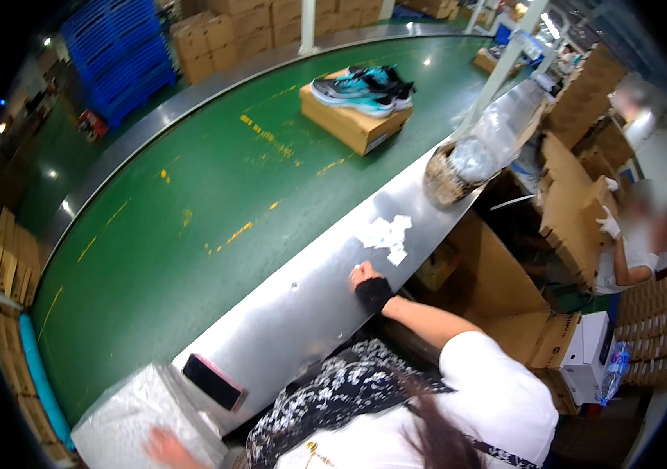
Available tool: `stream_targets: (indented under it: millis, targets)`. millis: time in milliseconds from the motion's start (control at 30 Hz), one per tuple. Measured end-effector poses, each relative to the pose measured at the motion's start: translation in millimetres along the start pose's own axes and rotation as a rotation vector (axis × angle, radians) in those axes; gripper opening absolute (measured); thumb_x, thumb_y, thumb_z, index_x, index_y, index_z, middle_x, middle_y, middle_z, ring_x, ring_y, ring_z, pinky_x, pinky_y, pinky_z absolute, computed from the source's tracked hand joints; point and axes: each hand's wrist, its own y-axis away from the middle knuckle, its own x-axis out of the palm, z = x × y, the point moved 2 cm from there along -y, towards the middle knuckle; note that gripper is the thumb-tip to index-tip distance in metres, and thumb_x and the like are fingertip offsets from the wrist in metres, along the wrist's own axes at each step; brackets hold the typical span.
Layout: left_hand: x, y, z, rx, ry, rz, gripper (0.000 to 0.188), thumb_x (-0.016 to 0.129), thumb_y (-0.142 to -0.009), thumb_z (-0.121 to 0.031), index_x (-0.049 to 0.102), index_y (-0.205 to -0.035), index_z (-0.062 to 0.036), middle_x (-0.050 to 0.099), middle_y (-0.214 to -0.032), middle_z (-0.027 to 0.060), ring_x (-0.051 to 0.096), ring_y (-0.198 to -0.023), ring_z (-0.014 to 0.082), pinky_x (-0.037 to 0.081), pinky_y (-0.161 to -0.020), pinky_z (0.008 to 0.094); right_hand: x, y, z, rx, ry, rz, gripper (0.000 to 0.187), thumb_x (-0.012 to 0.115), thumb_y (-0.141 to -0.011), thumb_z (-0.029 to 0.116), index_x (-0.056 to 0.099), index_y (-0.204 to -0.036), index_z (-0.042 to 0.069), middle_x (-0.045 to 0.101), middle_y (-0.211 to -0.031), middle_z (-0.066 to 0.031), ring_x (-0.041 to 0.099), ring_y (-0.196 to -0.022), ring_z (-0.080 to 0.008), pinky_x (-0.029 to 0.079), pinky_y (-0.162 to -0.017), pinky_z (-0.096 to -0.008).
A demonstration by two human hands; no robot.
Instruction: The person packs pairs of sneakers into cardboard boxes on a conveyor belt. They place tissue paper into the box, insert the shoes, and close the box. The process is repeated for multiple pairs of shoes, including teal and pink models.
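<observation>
My left hand (pixel 166 448), blurred by motion, is over a stack of thin white wrapping paper (pixel 142 406) at the lower left, its fingers seemingly stretched out. On the metal ledge, my right hand (pixel 364 274) has its fingers curled together; a black band covers the wrist. Whatever is between those fingers is too small to make out. Just beyond them lies a loose pile of small white packets (pixel 387 234). A dark phone (pixel 214 381) with a pink edge rests beside the paper.
Black and turquoise sneakers (pixel 363 91) sit on a brown shoebox (pixel 355 125) on the green conveyor belt (pixel 193 211). A round container (pixel 447 176) stands farther along the ledge. At right, a gloved co-worker (pixel 640 248) handles cardboard near an open carton (pixel 498 273).
</observation>
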Motion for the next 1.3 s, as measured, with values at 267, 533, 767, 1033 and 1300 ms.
stream_targets:
  millis: [267, 533, 767, 1033, 1300]
  targets:
    - [196.6, 204.1, 192.8, -0.657, -0.67, 0.91, 0.049, 0.048, -0.085, -0.037, 0.039, -0.121, -0.0038, 0.048, -0.11, 0.0155, 0.056, -0.086, 0.027, 0.049, -0.07, 0.0389, -17.8, 0.5, 56.0, -0.29, -0.364, -0.01, 0.005, 0.053, -0.075, 0.012, 0.052, -0.075, 0.007, 0.051, -0.076, -0.0135, 0.051, -0.073, -0.0315, 0.043, -0.065, -0.039]
    - [206.5, 240.1, 276.5, -0.825, -0.465, 0.808, 0.029, 0.046, -0.087, -0.029, 0.049, -0.098, -0.0017, 0.055, -0.072, 0.0077, 0.053, -0.058, 0.0182, 0.042, -0.049, 0.0316, -63.8, -82.1, 74.7, -0.231, -0.953, 0.443, 0.012, 0.05, -0.077, 0.006, 0.058, -0.086, 0.003, 0.059, -0.077, -0.0058, 0.056, -0.071, -0.0137, 0.045, -0.064, -0.0272]
    - [201.0, 245.8, 246.3, -0.567, -0.497, 0.407, 0.023, 0.052, -0.084, -0.024, 0.051, -0.094, -0.0043, 0.053, -0.068, 0.0049, 0.052, -0.057, 0.0172, 0.042, -0.049, 0.0317, -73.5, -344.7, -86.4, 0.472, -0.975, -0.176, 0.029, 0.064, -0.073, 0.038, 0.052, -0.075, 0.012, 0.047, -0.055, 0.001, 0.043, -0.046, -0.0102, 0.035, -0.043, -0.0228]
    - [151.0, 249.6, 237.6, -0.543, -0.435, 0.098, 0.02, 0.052, -0.083, -0.023, 0.051, -0.092, -0.0056, 0.052, -0.067, 0.0044, 0.052, -0.058, 0.0172, 0.043, -0.05, 0.0321, -13.4, -298.3, -33.0, 0.732, -1.273, -0.129, 0.039, 0.071, -0.069, 0.034, 0.042, -0.081, 0.012, 0.038, -0.046, 0.0007, 0.036, -0.032, -0.0104, 0.029, -0.029, -0.0243]
    - [172.7, 250.9, 240.6, -0.493, -0.484, 0.281, 0.02, 0.052, -0.084, -0.021, 0.052, -0.094, -0.0044, 0.055, -0.071, 0.006, 0.054, -0.058, 0.0165, 0.045, -0.051, 0.0304, -179.4, -185.5, 54.7, -0.71, -0.402, -0.23, 0.033, 0.063, -0.06, 0.01, 0.058, -0.093, 0.007, 0.057, -0.085, -0.0133, 0.057, -0.069, -0.027, 0.044, -0.059, -0.0301]
